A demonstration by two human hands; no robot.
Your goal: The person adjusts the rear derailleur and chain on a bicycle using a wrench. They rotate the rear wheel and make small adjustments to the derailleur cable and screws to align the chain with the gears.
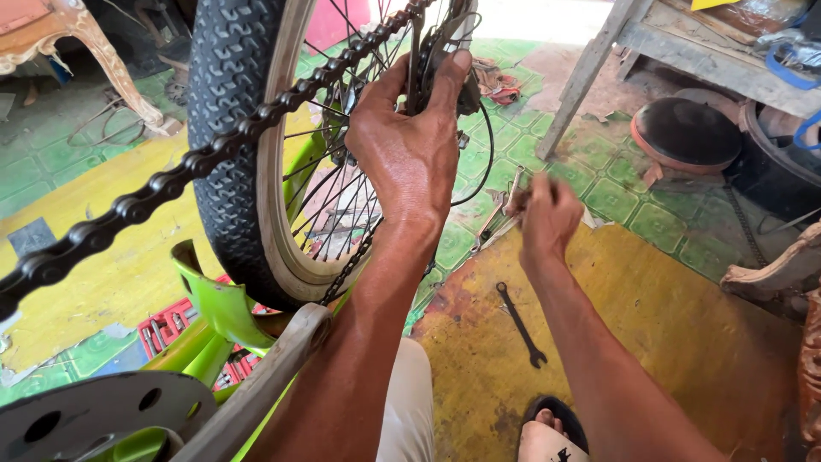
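I see my left hand (410,145) raised at the hub of the upturned bicycle's rear wheel (248,154), thumb and fingers curled around the derailleur (445,64) up near the top edge of the view, gripping it from both sides. The chain (171,184) runs from that derailleur down and across to the left edge, hanging taut in front of the knobby black tyre. The lime-green frame (218,308) sits below the wheel, with a silver crank arm (265,385) and a grey chainring (94,419) in the bottom left corner.

My right hand (547,218) is lower, down by the floor (667,342), closed around some small metal tools (509,210); the blur keeps me from telling exactly what they are. It is well apart from the wheel. Just below it on the yellow patch of floor lies a black spanner (520,325), untouched. A red socket tray (171,329) rests on the floor behind the frame. Toward the top right corner of the floor stand a wooden bench leg (581,81) and a round black pan (688,133). My sandalled foot (552,436) shows at the bottom edge.
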